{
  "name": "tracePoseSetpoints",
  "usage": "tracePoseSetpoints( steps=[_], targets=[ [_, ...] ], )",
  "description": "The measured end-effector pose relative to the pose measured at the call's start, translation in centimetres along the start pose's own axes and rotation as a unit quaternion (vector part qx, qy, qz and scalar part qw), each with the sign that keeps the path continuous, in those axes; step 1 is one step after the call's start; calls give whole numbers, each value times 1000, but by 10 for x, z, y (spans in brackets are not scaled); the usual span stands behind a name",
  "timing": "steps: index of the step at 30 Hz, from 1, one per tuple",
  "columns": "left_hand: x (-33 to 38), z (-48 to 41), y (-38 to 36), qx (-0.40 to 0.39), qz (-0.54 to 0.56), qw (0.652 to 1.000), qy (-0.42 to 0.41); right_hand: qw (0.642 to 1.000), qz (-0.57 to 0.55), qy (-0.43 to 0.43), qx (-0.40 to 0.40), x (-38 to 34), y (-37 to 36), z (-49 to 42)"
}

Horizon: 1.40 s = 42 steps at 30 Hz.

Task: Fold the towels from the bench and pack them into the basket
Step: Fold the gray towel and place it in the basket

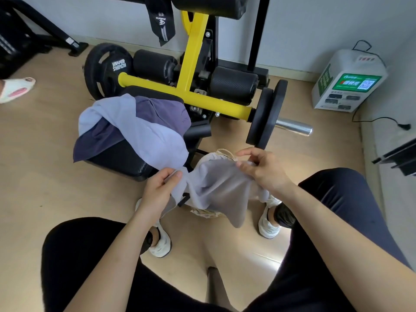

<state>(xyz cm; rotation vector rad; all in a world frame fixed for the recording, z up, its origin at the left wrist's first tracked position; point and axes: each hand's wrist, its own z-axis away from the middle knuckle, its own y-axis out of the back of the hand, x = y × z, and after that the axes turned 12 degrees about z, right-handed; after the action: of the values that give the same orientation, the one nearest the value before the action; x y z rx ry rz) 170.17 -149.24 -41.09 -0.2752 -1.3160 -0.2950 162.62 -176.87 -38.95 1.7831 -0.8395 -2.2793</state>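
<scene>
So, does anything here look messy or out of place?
Two things. The purple towels lie crumpled on the bench, one corner hanging off its edge. And the plug on the cord near the white box lies loose on the floor, connected to nothing.

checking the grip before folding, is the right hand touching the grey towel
Touching. Head view: the right hand pinches the grey towel at its top edge between thumb and fingers.
</scene>
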Motion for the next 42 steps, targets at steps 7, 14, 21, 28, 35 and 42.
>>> tracePoseSetpoints(
  steps=[7,14,21,28,35,42],
  targets=[
    [13,9,-14,-137,7,990,9,966,-38,76,-245,-29,-44,15],
    [10,12,-20,-97,25,995,13,979,1,68,-191,-23,-56,8],
    [4,9,-22,-27,27,999,-17,981,-66,25,-180,-14,-42,8],
    [3,10,-27,-174,-40,984,-28,965,-31,96,-243,-27,-40,15],
    [0,4,-13,-94,-120,988,-38,970,16,64,-235,-20,-33,7],
    [-2,1,1,-20,-114,993,-18,990,27,8,-141,-7,-12,-2]
  ],
)
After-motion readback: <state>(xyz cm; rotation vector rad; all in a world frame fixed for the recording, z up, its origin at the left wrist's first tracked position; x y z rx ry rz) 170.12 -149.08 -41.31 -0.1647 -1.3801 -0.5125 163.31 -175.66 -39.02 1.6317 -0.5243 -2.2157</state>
